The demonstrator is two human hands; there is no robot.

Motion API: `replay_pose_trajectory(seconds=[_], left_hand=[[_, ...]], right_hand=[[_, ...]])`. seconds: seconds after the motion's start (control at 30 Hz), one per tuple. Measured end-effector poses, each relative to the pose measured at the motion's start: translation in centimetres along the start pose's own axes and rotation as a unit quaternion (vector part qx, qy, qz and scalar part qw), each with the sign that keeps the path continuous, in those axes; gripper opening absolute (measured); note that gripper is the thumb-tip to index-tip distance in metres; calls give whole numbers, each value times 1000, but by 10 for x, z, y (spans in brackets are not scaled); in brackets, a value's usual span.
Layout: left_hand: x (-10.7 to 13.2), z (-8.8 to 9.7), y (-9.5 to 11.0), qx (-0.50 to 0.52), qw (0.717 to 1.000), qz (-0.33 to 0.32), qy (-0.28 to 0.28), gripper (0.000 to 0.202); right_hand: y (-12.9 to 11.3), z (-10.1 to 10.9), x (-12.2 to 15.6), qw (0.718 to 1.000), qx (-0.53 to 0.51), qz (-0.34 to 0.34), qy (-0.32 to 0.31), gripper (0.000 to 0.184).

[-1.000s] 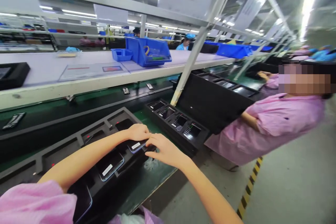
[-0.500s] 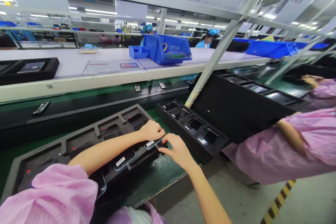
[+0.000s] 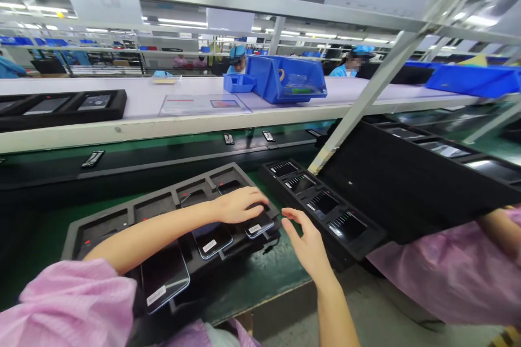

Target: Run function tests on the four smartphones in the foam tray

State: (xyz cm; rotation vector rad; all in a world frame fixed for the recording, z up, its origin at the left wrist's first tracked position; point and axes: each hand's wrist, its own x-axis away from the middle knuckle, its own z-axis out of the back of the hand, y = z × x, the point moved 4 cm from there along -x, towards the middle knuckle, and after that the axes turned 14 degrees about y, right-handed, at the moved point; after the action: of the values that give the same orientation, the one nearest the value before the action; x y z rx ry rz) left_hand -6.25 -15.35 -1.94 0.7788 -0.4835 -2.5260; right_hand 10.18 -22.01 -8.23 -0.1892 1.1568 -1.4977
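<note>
Stretched over the right end of a dark foam tray (image 3: 100,219), my left hand (image 3: 241,205) has its fingers extended above a phone (image 3: 260,225). Whether the fingertips touch this phone I cannot tell. A white label shows at its near end. More labelled phones, one in the middle (image 3: 213,239) and one closer to me (image 3: 165,275), lie partly over the tray's near edge. My left forearm hides part of the compartments. Just right of the tray, my right hand (image 3: 306,241) hangs above the green bench with thumb and fingers apart, nothing between them.
A second black tray (image 3: 350,244) holds several phones with lit screens, right of my hands. Beyond it a tall black panel (image 3: 391,184) and a person's pink sleeve (image 3: 443,271) stand close. A conveyor (image 3: 195,154) carries small parts; blue bins (image 3: 287,78) sit on the shelf.
My view has swung left, so the scene sits further right. My hands have moved apart; the left fingers, bent at the phone's edge before, now stretch out over the phone.
</note>
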Motion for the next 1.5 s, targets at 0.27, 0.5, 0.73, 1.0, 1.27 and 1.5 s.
replay_pose_trajectory(seconds=[0.27, 0.5, 0.73, 1.0, 1.27, 1.5], left_hand=[[208, 110, 1, -178, 956, 230, 45, 29], [278, 97, -6, -211, 936, 279, 40, 27], [284, 92, -15, -240, 920, 297, 84, 34], [284, 95, -12, -281, 898, 319, 116, 30], [285, 90, -14, -264, 902, 323, 113, 30], [256, 107, -14, -211, 950, 232, 13, 25]], right_hand=[[-47, -79, -9, 930, 321, 162, -72, 49], [-60, -105, -26, 889, 428, 93, -130, 63], [-55, -112, -35, 892, 425, 45, -151, 71], [-61, -117, -35, 893, 413, 33, -173, 75], [-68, -113, -35, 896, 404, 40, -182, 65], [-112, -104, -10, 915, 371, 146, -65, 69]])
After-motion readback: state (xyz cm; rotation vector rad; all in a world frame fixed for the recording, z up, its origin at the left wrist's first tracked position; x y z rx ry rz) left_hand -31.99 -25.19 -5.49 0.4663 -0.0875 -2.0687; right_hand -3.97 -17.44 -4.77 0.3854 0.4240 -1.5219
